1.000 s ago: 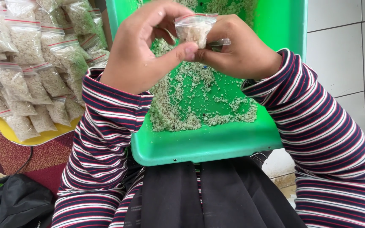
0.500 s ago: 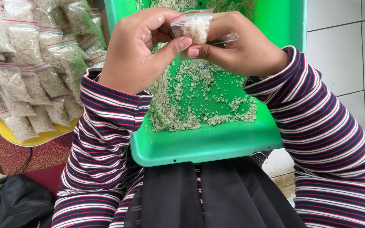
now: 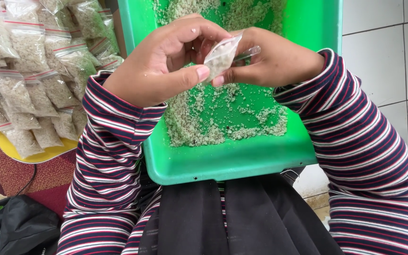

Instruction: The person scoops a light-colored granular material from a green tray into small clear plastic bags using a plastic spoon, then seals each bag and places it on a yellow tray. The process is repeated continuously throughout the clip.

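Both hands are meeting above the green tray (image 3: pixel 232 165), forearms in striped sleeves (image 3: pixel 114 156) angling in from either side. The left hand (image 3: pixel 166 66) is curling over, knuckles up, thumb stretching across underneath and pressing its tip against the small clear bag (image 3: pixel 220 56); the other fingers are bending down toward the bag's top edge. The right hand (image 3: pixel 272 61) is closing around the bag's far side, fingertips pinching near its lower corner, and is also gripping a thin clear stick-like piece (image 3: pixel 249 52) poking out beside the bag; cannot tell what it is. The bag is sitting tilted between both hands, partly filled with pale crumbs, held in the air over the loose crumb pile (image 3: pixel 204 123) in the tray. Filled sealed bags (image 3: pixel 24 80) are lying stacked on a yellow tray (image 3: pixel 38 156) to the left, well apart from the hands.
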